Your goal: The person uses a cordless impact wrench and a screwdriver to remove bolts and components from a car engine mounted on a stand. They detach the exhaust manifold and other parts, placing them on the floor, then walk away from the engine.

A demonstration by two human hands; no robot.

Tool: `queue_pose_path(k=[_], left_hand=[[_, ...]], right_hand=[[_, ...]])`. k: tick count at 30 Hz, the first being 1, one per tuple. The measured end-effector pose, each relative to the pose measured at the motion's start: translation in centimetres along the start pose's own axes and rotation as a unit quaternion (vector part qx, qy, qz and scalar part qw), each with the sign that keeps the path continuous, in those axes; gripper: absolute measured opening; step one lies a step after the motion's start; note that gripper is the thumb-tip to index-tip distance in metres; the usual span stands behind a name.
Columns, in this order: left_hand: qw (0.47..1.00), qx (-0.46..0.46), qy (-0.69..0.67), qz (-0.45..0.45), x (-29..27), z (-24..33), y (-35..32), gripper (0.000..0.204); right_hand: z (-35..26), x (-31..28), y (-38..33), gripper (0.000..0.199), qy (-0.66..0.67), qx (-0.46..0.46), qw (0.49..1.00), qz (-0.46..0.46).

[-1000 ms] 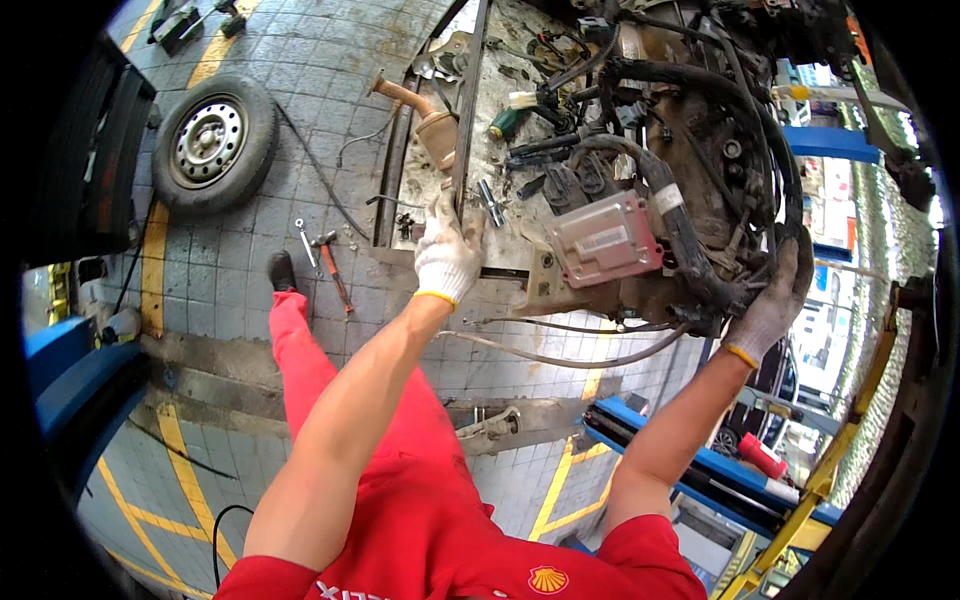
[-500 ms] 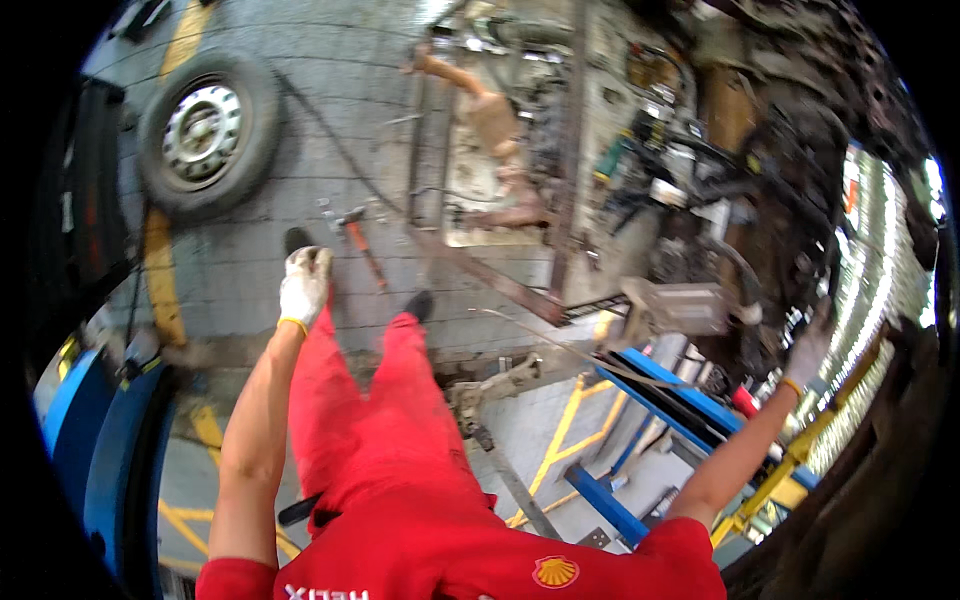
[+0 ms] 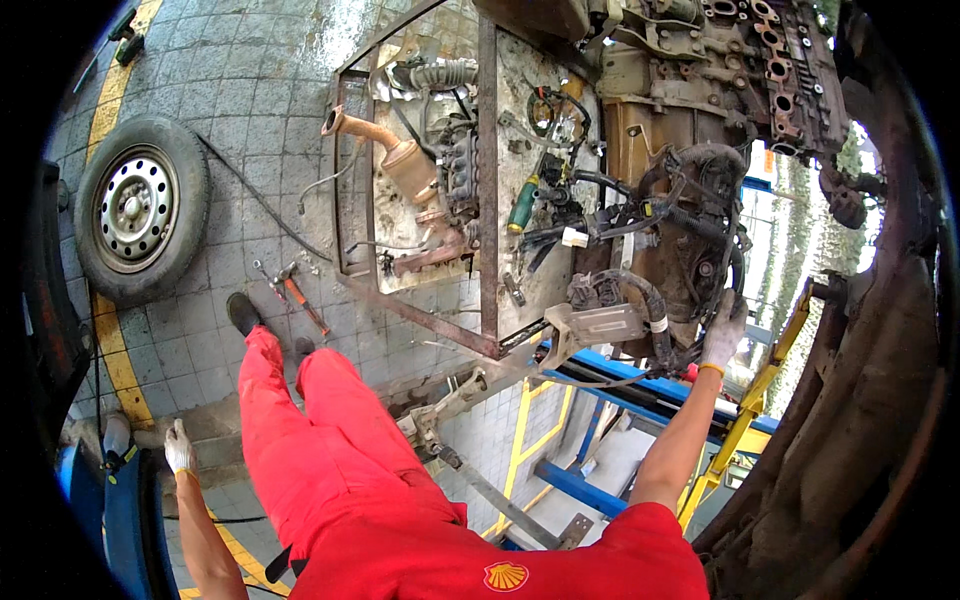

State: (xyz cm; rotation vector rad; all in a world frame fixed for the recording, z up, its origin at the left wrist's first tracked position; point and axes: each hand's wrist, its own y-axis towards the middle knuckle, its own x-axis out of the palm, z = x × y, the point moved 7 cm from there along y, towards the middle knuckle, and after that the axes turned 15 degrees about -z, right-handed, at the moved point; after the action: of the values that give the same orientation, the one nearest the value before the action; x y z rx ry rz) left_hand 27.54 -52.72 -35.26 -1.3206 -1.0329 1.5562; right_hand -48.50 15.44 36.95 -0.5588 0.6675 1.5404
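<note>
The right hand (image 3: 722, 335), in a white work glove, rests against the grimy engine block (image 3: 690, 240), its grip pressed flat on black hoses. The gloved left hand (image 3: 179, 452) hangs empty, fingers loosely apart, well left of the engine. One steel-rimmed spare wheel (image 3: 135, 215) lies on the floor farther left, and one white tag (image 3: 574, 237) sits among the engine's cables.

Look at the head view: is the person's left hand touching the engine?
No. The left hand hangs low beside the red trouser leg, far from the engine, while only the gloved right hand rests against it.
</note>
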Motion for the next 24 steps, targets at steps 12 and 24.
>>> queue_pose_path(k=[12, 24], left_hand=[[0.995, 0.051, -0.036, -0.074, 3.2, 12.3, 0.5, 0.055], [0.984, 0.024, -0.17, -0.05, -4.8, 22.3, 5.7, 0.04]], right_hand=[[2.7, 1.9, 0.5, 0.054, -0.003, -0.074, 0.997, 0.025], [3.7, 2.3, -0.4, 0.064, 0.56, 0.2, 0.803, 0.019]])
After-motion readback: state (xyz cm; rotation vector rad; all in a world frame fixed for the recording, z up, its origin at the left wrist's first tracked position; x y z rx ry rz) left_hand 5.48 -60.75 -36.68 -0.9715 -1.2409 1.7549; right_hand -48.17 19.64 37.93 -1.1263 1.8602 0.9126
